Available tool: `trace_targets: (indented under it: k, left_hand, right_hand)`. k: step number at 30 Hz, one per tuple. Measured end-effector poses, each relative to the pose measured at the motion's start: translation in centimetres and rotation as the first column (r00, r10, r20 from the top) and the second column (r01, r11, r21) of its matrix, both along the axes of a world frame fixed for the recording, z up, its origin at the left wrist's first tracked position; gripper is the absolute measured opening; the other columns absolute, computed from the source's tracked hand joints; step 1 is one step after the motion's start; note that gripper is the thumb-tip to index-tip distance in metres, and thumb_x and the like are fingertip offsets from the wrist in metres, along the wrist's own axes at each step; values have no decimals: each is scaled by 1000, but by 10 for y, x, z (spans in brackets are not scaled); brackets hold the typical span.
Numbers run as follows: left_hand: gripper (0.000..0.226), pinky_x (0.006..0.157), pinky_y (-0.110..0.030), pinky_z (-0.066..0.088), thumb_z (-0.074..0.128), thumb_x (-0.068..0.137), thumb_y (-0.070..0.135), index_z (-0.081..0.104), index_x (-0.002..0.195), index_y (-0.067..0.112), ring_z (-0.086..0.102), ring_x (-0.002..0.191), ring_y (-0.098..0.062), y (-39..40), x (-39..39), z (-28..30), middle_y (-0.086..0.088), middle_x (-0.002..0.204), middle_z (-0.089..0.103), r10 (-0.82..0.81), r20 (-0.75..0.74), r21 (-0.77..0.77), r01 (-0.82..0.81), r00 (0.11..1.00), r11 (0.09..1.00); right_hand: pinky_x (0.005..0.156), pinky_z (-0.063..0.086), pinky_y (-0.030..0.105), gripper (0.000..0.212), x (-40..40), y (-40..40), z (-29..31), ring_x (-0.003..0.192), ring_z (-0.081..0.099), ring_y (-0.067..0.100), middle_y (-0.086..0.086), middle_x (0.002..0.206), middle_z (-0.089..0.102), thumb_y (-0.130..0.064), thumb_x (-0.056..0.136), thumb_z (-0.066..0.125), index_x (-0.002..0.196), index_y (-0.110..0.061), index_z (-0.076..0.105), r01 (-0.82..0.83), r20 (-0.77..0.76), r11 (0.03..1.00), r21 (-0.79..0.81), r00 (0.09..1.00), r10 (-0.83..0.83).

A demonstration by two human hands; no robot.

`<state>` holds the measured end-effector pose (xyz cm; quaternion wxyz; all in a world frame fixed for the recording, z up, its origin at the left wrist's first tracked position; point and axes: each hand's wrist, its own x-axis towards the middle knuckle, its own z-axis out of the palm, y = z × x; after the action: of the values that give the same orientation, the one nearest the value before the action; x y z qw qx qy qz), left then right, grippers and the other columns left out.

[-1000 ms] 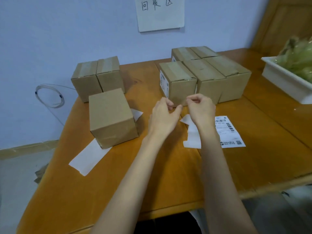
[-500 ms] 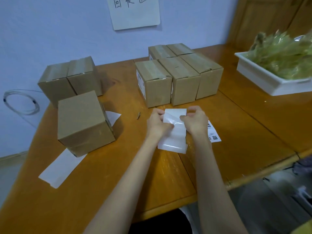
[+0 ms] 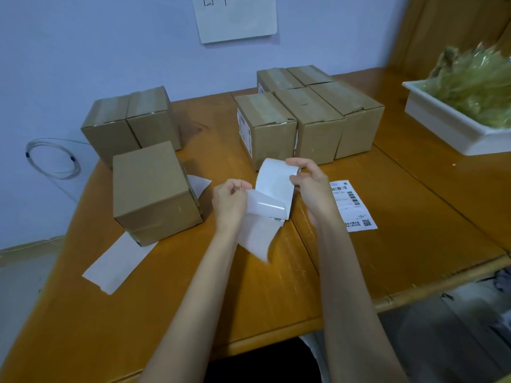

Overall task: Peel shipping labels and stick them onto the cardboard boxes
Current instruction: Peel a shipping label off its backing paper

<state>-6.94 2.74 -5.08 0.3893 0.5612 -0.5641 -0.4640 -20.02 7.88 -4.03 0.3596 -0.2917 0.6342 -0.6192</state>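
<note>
The wooden desk [image 3: 401,217] carries cardboard boxes [image 3: 304,117], a printed label [image 3: 356,208], white backing strips [image 3: 116,264], and a white tray [image 3: 453,125] of possibly wrapped greens.

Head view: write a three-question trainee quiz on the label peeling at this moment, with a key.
1. True or false: both hands hold the label sheet above the table.
2. Which hand pulls away the glossy backing? A) left hand B) right hand C) neither
3. Fill in: a printed label lies flat on the table, just to the ______ of the right hand.

Key:
1. True. Each hand pinches a part of the sheet, and it is lifted off the wood.
2. A. The left hand grips the backing while the right holds the curled upper part.
3. right.
</note>
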Motion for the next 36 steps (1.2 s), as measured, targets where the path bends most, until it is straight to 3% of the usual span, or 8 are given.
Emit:
trace_targets:
  k: [4, 8, 12, 18, 23, 29, 33, 36]
  left_hand:
    - [23, 86, -38, 44, 60, 87, 38, 57, 73, 21, 54, 105, -24, 0, -2, 8, -3, 102, 59, 14, -8, -64, -14, 1000, 998]
    - [44, 96, -47, 46, 81, 71, 28, 48, 100, 27, 56, 107, -19, -2, 1, 2, 2, 114, 60, -85, 251, -171, 131, 964, 977]
    - [69, 87, -36, 52, 83, 71, 15, 44, 128, 21, 57, 104, -17, -2, 3, 3, 1, 114, 59, -175, 269, -112, 212, 947, 971]
    - [35, 73, -24, 49, 65, 89, 29, 51, 120, 20, 59, 94, -13, -3, 9, 0, 2, 103, 63, -74, 278, -180, 128, 958, 975]
    - [57, 68, -27, 54, 64, 81, 57, 40, 123, 27, 60, 88, -16, -1, 19, 6, 2, 98, 59, -257, 371, -5, 279, 892, 960]
    - [12, 59, -23, 50, 55, 95, 18, 62, 104, 20, 60, 82, -16, -2, 19, 22, -10, 106, 63, -172, -297, 224, 244, 939, 944]
    - [24, 71, -28, 57, 35, 99, 5, 57, 109, 0, 63, 90, -21, -3, 19, 31, -16, 107, 63, 86, -791, 369, 362, 605, 856]
    - [35, 71, -30, 58, 33, 96, -2, 45, 129, -8, 64, 91, -27, -5, 23, 30, -22, 102, 66, 181, -901, 363, 454, 394, 814]
  right_hand:
    - [103, 45, 41, 32, 6, 0, 0, 109, 58, 23, 8, 105, 64, 2, 90, 48, 97, -19, 71, 9, 22, 1000, -8, 1000, -9]
    - [100, 48, 35, 26, 6, -1, 1, 102, 59, 18, 5, 102, 64, -2, 92, 52, 101, -17, 71, 61, 38, 998, -5, 997, -60]
    - [82, 54, 28, 32, 6, -5, 2, 95, 63, 13, 3, 111, 66, 3, 88, 57, 112, -17, 62, 64, 85, 996, -57, 995, -59]
    - [94, 52, 45, 45, 5, -8, -3, 108, 62, 19, 1, 116, 66, 5, 82, 61, 105, -33, 54, 76, -14, 996, -52, 997, -77]
    - [90, 54, 43, 40, 7, -8, -8, 100, 63, 17, -6, 101, 65, 3, 85, 57, 96, -36, 59, 86, -61, 995, -45, 994, -89]
    - [84, 54, 38, 40, 15, -8, -14, 96, 65, 23, 4, 96, 72, -1, 84, 40, 76, -24, 71, 72, -55, 994, 83, 996, -68]
    - [88, 55, 33, 30, 11, -4, -14, 87, 71, 16, 1, 88, 74, 0, 87, 50, 85, -18, 73, -54, -43, 995, 87, 997, 58]
    - [91, 52, 31, 7, 9, -3, -11, 92, 67, 12, -2, 92, 74, -19, 85, 68, 86, -18, 74, -94, -117, 993, 76, 988, 103]
